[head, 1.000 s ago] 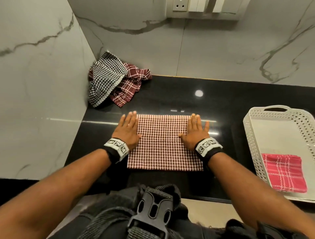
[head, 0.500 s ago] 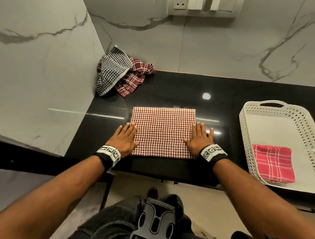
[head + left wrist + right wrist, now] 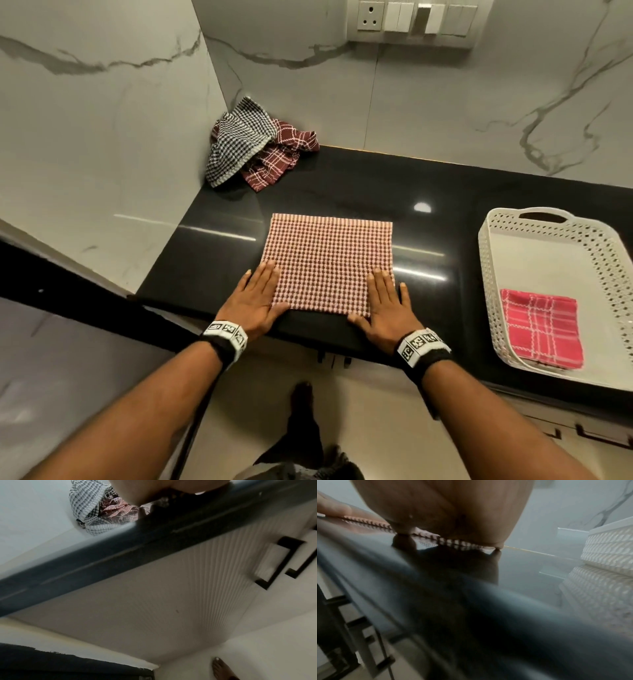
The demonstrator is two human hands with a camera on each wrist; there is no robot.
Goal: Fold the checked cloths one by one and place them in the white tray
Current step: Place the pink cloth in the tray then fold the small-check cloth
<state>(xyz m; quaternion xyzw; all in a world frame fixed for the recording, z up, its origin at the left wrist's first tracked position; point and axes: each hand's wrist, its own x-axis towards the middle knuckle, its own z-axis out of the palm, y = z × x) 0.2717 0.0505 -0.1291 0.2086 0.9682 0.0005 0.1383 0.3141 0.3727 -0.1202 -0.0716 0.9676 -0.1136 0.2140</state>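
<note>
A red-and-white checked cloth [image 3: 329,260] lies flat on the black counter [image 3: 376,185]. My left hand [image 3: 257,298] presses flat on its near left corner, fingers straight. On the near right corner my right hand [image 3: 385,301] lies flat the same way; the right wrist view shows its palm [image 3: 453,513] on the cloth's edge [image 3: 453,542]. The white perforated tray [image 3: 493,274] stands at the right, with a folded pink plaid cloth [image 3: 541,325] in its near part. A black-and-white checked cloth [image 3: 236,144] and a maroon plaid cloth [image 3: 277,157] lie crumpled in the back left corner.
Marble walls close off the counter's left and back, with a socket and switch panel [image 3: 414,20] high on the back wall. The counter's front edge [image 3: 154,545] runs just under my wrists, above ribbed cabinet doors with black handles [image 3: 281,562]. My bare foot [image 3: 221,669] stands on the floor.
Both hands have slid down the cloth's sides from its middle to its near corners, staying flat. The head view has pulled back and up.
</note>
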